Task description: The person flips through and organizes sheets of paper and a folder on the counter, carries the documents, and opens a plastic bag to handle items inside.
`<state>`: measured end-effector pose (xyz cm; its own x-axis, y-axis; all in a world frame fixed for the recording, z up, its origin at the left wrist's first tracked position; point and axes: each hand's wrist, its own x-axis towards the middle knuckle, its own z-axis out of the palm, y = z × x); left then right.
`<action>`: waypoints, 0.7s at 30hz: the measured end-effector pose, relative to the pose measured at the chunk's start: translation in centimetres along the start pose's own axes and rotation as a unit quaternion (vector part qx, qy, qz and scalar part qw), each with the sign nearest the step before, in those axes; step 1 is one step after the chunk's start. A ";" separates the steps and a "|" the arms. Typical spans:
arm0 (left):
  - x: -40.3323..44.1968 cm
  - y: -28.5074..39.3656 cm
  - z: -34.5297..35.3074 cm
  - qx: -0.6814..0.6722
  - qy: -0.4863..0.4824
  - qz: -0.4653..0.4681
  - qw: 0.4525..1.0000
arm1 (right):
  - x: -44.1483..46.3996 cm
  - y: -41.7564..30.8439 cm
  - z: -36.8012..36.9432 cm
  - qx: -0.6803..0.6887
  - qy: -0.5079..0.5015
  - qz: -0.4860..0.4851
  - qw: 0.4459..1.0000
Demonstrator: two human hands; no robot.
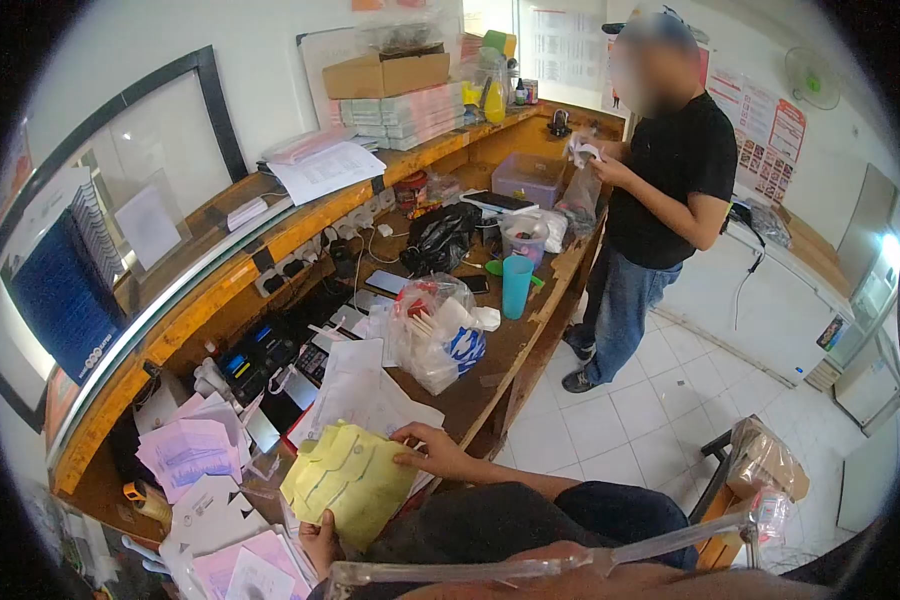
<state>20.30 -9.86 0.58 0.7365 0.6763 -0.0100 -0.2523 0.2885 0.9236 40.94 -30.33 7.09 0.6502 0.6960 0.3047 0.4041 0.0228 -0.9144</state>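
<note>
Sheets (350,480), yellow | left hand (322,543) pinches lower edge | right hand (432,450) grips upper-right edge | loose papers (190,456) crowd left

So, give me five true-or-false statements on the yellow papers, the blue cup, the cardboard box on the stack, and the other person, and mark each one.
1. The left hand and right hand both hold the yellow papers. True.
2. The blue cup lies on its side. False: it stands upright.
3. The other person wears a black T-shirt. True.
4. The cardboard box is underneath the paper stack. False: it rests on top of it.
5. The other person stands with both arms hanging down. False: the forearms are raised, hands in front of the body.
</note>
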 end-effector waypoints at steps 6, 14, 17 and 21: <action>-1.2 1.2 1.5 0.007 -0.007 0.029 1.000 | -0.1 -0.3 0.2 -0.015 -0.064 0.028 0.997; -1.5 1.7 -0.1 0.224 0.067 -0.080 0.969 | 0.7 1.7 0.4 -0.037 0.088 -0.106 0.990; -1.4 0.6 0.3 0.131 0.046 -0.054 0.989 | 0.8 1.0 0.5 0.049 0.070 -0.020 0.996; -1.6 1.9 2.3 0.030 0.057 -0.053 0.996 | 0.6 1.5 0.5 0.083 0.037 0.083 0.992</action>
<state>20.05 -11.94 3.25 0.6796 0.7182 -0.1498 -0.1354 0.3235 0.9365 41.61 -29.51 5.81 0.7472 0.6454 0.1589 0.1789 0.0349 -0.9832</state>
